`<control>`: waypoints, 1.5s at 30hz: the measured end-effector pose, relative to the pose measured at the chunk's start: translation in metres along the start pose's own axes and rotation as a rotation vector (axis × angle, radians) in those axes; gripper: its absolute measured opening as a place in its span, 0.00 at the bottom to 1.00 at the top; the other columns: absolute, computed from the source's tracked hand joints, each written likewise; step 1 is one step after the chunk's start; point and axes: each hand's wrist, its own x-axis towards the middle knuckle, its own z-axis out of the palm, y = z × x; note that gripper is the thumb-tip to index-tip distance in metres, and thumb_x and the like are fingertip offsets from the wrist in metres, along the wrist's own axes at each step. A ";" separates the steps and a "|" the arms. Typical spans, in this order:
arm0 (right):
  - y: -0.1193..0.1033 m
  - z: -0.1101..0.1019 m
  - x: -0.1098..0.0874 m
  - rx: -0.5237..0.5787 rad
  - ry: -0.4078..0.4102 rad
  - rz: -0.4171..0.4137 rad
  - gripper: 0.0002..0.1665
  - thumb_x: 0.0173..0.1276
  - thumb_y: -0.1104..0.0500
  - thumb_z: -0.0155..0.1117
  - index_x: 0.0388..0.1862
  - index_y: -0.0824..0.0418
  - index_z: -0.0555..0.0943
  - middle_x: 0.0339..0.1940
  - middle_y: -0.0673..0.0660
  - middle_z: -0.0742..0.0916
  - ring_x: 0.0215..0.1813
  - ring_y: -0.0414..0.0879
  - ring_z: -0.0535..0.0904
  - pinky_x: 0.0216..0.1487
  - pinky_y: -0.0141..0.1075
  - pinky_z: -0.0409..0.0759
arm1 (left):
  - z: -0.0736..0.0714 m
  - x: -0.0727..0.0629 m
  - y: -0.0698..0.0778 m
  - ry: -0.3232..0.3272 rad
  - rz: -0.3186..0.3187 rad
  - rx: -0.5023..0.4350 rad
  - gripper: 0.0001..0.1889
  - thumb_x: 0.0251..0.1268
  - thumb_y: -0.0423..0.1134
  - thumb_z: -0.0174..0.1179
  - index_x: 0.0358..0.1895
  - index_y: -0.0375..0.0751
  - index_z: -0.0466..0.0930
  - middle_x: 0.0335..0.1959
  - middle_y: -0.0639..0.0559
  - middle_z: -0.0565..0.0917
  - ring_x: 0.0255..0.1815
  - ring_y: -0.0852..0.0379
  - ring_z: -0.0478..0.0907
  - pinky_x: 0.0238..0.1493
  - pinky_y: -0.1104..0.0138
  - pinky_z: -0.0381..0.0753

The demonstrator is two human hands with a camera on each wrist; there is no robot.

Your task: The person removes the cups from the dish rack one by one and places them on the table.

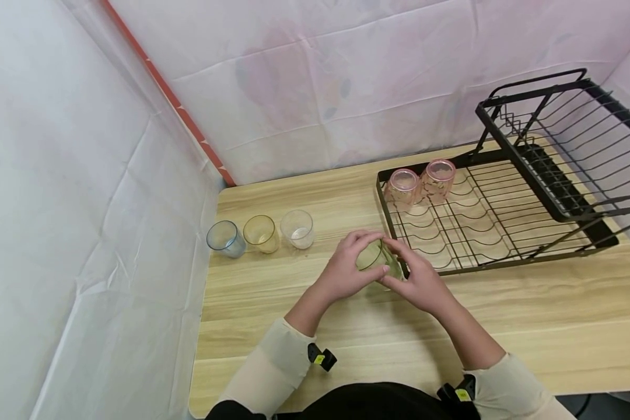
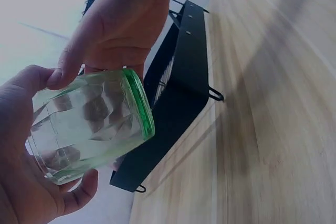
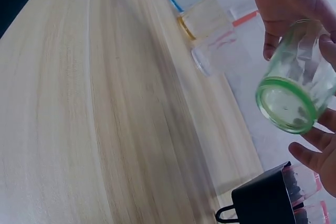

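Both hands hold a pale green drinking glass [image 1: 371, 256] with a faceted wall, close by the front left corner of the dish rack. My left hand [image 1: 348, 265] curls round its left side, thumb toward me. From the other side, my right hand [image 1: 417, 280] wraps it with fingers and thumb spread apart. Its thick green base [image 2: 139, 103] points away from the left palm in the left wrist view. Below the hands, the base [image 3: 286, 106] shows above the tabletop in the right wrist view. Fingers cover part of the rim.
A black wire dish rack [image 1: 467, 269] stands at the right, its raised upper tier [image 1: 535, 160] further right. Two pink glasses [image 1: 403, 185] sit upside down in its back left corner. Blue [image 1: 226, 239], amber [image 1: 261, 234] and clear [image 1: 297, 229] glasses stand upright in a row at the left.
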 end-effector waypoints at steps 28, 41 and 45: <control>0.023 -0.021 0.012 -0.134 0.087 -0.042 0.25 0.63 0.60 0.71 0.59 0.59 0.79 0.60 0.60 0.81 0.62 0.57 0.75 0.62 0.57 0.72 | 0.008 0.038 -0.057 -0.011 -0.132 0.775 0.29 0.67 0.53 0.58 0.71 0.63 0.64 0.75 0.41 0.57 0.75 0.41 0.55 0.61 0.48 0.72; 0.039 -0.048 0.063 -0.265 0.137 -0.001 0.26 0.65 0.59 0.68 0.62 0.61 0.77 0.59 0.66 0.79 0.62 0.64 0.72 0.62 0.62 0.69 | 0.007 0.061 -0.070 -0.040 -0.170 0.815 0.33 0.73 0.51 0.51 0.77 0.55 0.52 0.80 0.35 0.43 0.81 0.42 0.36 0.79 0.48 0.43; 0.047 -0.056 0.094 -0.368 0.168 -0.066 0.27 0.63 0.61 0.69 0.61 0.65 0.77 0.60 0.70 0.77 0.63 0.68 0.70 0.62 0.64 0.68 | 0.006 0.064 -0.072 -0.034 -0.200 0.807 0.32 0.74 0.51 0.49 0.78 0.56 0.52 0.80 0.36 0.42 0.82 0.42 0.35 0.79 0.49 0.42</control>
